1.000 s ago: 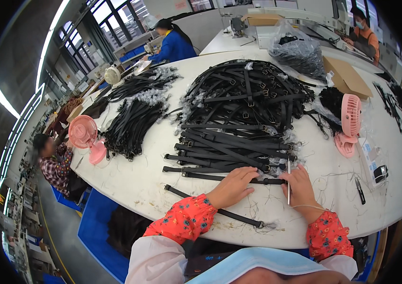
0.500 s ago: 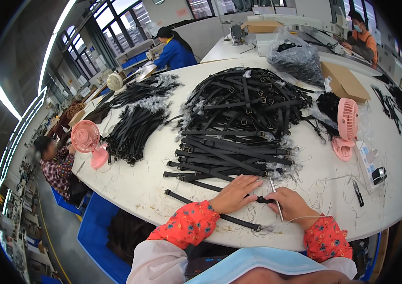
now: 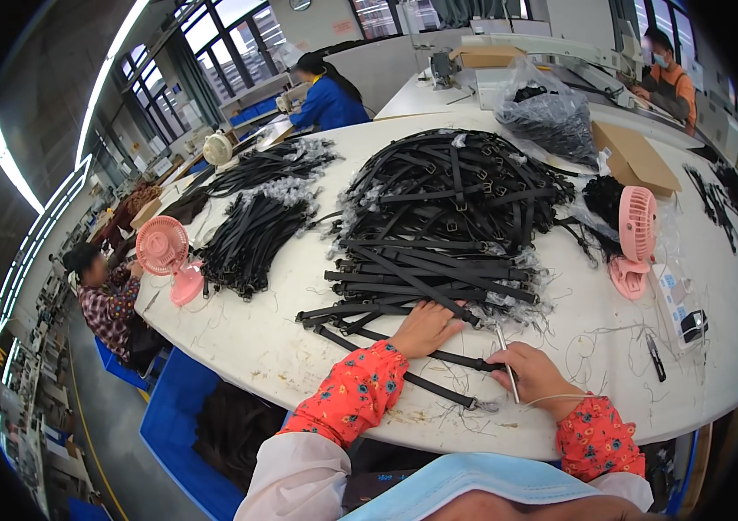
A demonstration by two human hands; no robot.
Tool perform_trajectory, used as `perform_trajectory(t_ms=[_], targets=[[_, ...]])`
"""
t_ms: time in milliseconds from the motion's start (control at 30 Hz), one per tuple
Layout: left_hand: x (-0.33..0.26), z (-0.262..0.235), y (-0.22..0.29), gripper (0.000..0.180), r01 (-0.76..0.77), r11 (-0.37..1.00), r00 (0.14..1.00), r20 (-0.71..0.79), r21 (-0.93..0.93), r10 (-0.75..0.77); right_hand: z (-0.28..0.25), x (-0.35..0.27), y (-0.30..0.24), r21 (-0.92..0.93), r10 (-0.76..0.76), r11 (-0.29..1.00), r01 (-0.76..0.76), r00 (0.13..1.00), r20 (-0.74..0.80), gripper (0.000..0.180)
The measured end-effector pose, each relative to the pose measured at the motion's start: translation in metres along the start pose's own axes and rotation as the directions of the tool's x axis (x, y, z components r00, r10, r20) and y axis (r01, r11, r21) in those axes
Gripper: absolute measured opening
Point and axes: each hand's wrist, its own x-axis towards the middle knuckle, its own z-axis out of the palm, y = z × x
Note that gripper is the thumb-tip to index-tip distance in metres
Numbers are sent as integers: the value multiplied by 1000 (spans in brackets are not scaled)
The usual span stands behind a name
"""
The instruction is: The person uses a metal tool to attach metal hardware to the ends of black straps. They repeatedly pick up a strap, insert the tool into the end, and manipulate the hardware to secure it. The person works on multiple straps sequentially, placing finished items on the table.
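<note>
My left hand [image 3: 425, 330] lies with its fingers stretched out over the near end of a pile of narrow black straps [image 3: 425, 282] with small buckles. In my right hand [image 3: 532, 373] is a slim silver metal rod [image 3: 505, 354], held upright and slanted; its exact kind cannot be made out. The end of one black strap [image 3: 460, 358] runs from under my left hand to the fingers of my right. Another strap [image 3: 438, 390] lies closer to me, its buckle end wrapped in clear plastic.
A pink fan [image 3: 637, 226] stands right, another pink fan [image 3: 161, 247] left. Beyond are a strap heap [image 3: 456, 174], a plastic bag [image 3: 547, 122] and a cardboard box [image 3: 634, 156]. A black pen-like tool [image 3: 655, 358] and a power strip [image 3: 673, 304] lie right. Several people sit around.
My left hand has moved up and left, away from my right hand, onto the strap pile. The near strap has shifted. My right hand stays put with the rod.
</note>
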Motion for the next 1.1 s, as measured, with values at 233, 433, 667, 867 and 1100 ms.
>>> perform_trajectory(t_ms=[233,433,667,867,1100], targets=[[-7,-14,30,26,-18,998,991,-132,-66,10,-1,-1,0,23,-23,999,23,1000,6,28],[-6,-25,39,18,-57,969,997,-70,-239,41,1,-1,0,3,-46,999,46,999,-3,28],[-5,-33,40,19,219,740,976,159,-636,-151,1,-2,3,-15,-35,999,35,999,6,29],[-7,-8,35,36,-100,864,995,-26,-493,100,3,-1,2,8,-14,1000,14,1000,13,28],[0,-4,35,42,-132,966,990,20,-221,139,2,-1,-1,26,19,999,-20,1000,23,23]])
